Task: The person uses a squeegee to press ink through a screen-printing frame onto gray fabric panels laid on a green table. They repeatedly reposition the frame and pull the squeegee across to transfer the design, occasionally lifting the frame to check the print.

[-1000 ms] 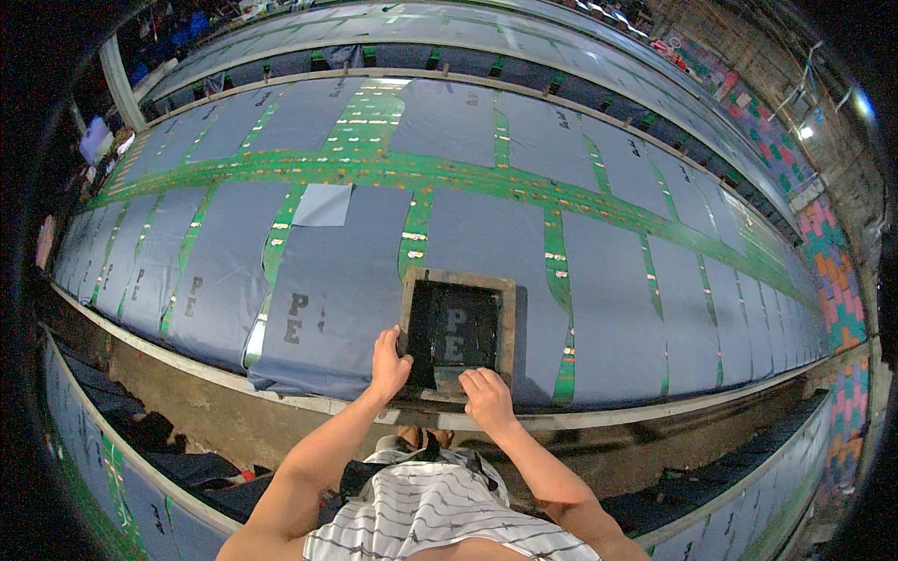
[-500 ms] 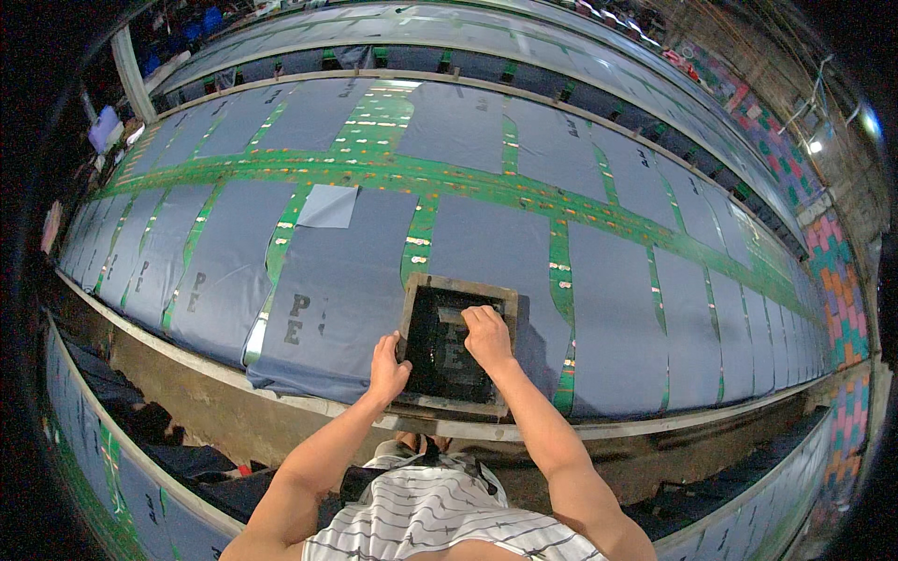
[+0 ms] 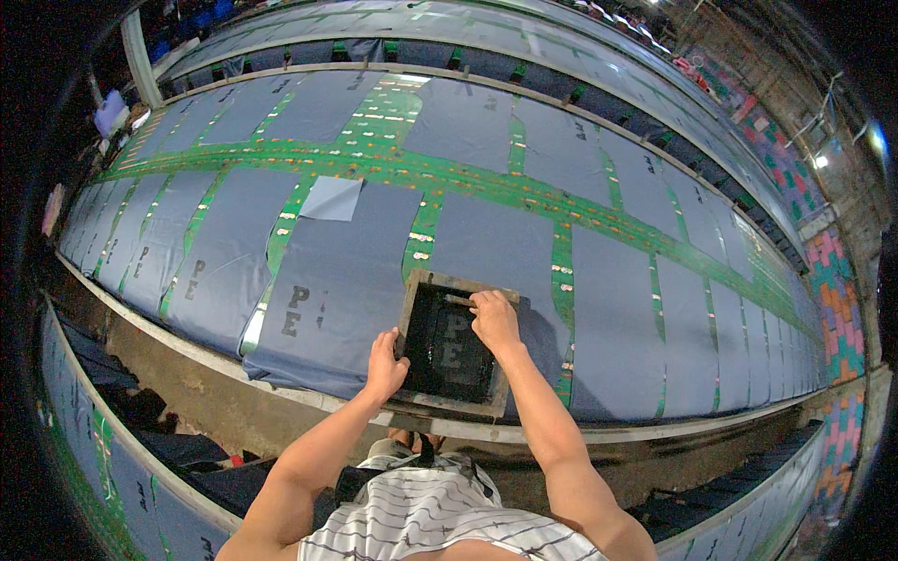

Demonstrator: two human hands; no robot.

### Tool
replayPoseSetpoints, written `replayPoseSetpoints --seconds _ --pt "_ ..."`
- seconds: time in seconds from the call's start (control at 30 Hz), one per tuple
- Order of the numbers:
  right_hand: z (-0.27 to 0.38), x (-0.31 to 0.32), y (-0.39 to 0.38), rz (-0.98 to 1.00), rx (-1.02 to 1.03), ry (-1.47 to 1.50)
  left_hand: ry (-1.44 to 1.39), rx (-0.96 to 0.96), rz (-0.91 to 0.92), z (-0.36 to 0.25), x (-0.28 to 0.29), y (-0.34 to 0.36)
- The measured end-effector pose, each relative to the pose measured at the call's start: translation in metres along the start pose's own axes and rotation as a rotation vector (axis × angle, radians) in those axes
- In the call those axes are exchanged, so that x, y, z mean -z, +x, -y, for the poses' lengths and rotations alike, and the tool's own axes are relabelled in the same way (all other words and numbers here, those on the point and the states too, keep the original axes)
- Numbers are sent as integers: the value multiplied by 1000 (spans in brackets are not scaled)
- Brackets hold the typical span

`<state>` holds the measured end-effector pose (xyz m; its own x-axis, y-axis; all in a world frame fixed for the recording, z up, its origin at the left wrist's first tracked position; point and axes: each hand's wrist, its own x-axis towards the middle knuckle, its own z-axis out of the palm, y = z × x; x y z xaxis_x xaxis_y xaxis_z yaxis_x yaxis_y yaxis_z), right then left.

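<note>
A wooden-framed printing screen [image 3: 454, 406] lies on a dark blue-grey fabric panel at the near edge of the long table. Its mesh is black with ink, and block letter shapes show through it. My left hand [image 3: 384, 363] is closed on the left side of the frame. My right hand [image 3: 494, 320] grips a narrow squeegee [image 3: 458, 300] near the far end of the mesh; the squeegee's lower edge is hard to see. Just left of the screen, a fabric panel [image 3: 346, 252] bears dark printed letters and a small smudge.
More fabric panels [image 3: 613, 318] line the green table [image 3: 374, 166] on both sides. A pale square sheet [image 3: 331, 198] rests on one panel's far end. Parallel tables stand beyond and behind me. A post [image 3: 140, 61] rises at the far left.
My right hand has moved slightly away from me with the squeegee, toward the screen's far end, showing more of the letter shapes. My left hand stays on the frame.
</note>
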<state>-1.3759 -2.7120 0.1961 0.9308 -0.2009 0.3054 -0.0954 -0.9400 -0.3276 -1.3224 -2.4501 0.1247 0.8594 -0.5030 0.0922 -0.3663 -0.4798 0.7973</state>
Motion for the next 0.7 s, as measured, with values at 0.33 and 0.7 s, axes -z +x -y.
replayPoseSetpoints --seconds 0.33,0.7 --pt "66 1 -111 35 36 5 11 18 15 -9 3 -3" --pt "92 5 -179 96 86 -21 12 16 -9 -5 -1 -3"
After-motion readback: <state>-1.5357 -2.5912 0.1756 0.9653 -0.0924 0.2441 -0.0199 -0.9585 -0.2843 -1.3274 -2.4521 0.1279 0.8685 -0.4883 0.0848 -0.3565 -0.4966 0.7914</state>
